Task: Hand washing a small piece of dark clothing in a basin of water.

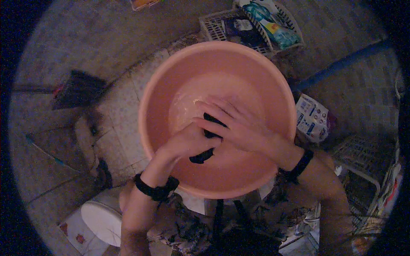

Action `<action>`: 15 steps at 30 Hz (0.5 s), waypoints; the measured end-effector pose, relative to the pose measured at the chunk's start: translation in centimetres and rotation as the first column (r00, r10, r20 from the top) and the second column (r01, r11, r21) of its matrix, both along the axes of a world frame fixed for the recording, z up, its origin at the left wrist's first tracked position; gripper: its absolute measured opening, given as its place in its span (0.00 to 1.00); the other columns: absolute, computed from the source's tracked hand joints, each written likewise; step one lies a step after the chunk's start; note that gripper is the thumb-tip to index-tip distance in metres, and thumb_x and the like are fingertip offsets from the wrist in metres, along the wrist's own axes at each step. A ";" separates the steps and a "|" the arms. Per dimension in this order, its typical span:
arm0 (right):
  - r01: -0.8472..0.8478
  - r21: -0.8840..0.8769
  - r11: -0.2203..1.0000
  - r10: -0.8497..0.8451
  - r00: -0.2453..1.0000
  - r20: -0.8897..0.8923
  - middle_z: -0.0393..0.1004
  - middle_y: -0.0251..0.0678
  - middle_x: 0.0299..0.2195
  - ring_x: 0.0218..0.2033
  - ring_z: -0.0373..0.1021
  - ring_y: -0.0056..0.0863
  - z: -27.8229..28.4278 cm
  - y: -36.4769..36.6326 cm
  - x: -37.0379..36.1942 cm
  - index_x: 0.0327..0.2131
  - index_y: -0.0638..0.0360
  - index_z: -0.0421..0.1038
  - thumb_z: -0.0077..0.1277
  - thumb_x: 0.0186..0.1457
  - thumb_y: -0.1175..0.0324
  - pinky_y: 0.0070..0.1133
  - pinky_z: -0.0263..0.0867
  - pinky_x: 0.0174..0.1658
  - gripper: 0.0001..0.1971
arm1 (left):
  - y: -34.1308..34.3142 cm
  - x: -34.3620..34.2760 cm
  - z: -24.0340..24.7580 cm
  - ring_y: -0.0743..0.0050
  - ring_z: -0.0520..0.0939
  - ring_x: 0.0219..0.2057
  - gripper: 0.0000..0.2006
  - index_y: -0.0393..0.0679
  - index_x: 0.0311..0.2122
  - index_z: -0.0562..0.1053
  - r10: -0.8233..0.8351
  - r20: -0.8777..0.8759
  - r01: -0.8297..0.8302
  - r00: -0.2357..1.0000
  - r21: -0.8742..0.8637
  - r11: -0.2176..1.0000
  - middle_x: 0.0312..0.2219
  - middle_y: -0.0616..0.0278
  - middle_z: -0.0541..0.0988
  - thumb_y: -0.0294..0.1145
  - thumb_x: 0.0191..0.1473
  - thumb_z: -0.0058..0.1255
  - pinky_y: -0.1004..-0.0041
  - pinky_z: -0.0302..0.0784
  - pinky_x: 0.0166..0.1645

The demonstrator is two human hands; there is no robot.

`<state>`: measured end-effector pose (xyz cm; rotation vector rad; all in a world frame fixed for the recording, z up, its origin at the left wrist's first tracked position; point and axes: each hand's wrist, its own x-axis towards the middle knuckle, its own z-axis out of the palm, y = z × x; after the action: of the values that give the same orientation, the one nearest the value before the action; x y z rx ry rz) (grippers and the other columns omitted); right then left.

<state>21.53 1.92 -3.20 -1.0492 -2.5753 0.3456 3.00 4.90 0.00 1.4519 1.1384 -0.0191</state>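
Both my hands are together over a large peach-coloured plastic basin (146, 94), working on a small piece of black cloth (201, 156). My left hand (186, 140) is closed around the cloth, and part of it hangs out below the fist. Across the top lies my right hand (239, 126), its long fingers extended and touching the left hand, pressing the cloth between them. More black fabric shows in the gap under the right fingers. What kind of garment it is cannot be made out. Glints on the basin's bottom look like shallow water.
Beyond the basin stands a white plastic basket (213, 26) with packets in it. A printed package (313, 118) and a grey crate (361, 164) are at right. A dark broom head (81, 89) lies left, and a white round lid (102, 217) is at lower left.
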 end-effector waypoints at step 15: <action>0.116 -0.461 0.880 -0.286 0.904 -0.318 0.77 0.43 0.26 0.30 0.76 0.44 -8.2 -1.2 0.0 0.35 0.56 0.75 0.51 0.46 0.68 0.36 0.72 0.34 0.10 | -1.7 1.9 -2.8 0.51 0.83 0.28 0.13 0.42 0.32 0.78 -0.262 -0.596 0.561 0.759 0.394 0.729 0.27 0.49 0.81 0.38 0.52 0.46 0.58 0.78 0.35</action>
<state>21.55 0.72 -11.39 -1.2441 -2.0589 0.9961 4.88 3.20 -2.83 2.3252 1.2492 -0.4624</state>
